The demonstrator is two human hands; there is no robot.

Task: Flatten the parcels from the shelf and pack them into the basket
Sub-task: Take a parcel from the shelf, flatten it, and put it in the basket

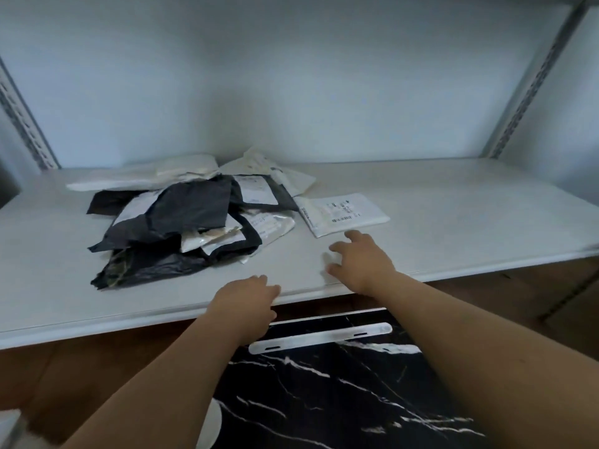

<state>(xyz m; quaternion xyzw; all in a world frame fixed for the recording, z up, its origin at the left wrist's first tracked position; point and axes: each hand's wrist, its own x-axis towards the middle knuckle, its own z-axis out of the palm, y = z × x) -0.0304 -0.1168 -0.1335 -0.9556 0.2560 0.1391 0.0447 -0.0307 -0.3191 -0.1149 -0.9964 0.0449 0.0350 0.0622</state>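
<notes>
Both hands are reaching over the white shelf board [453, 202]. The right hand [363, 262] is hovering with fingers spread, empty, near a flat white labelled parcel [343, 213]. The left hand [246, 301], fingers loosely curled, is holding nothing, near the heap of black and white plastic parcels [181, 218].

Both arms reach forward: left hand [244, 298] curled, right hand [359, 260] spread (empty)
</notes>
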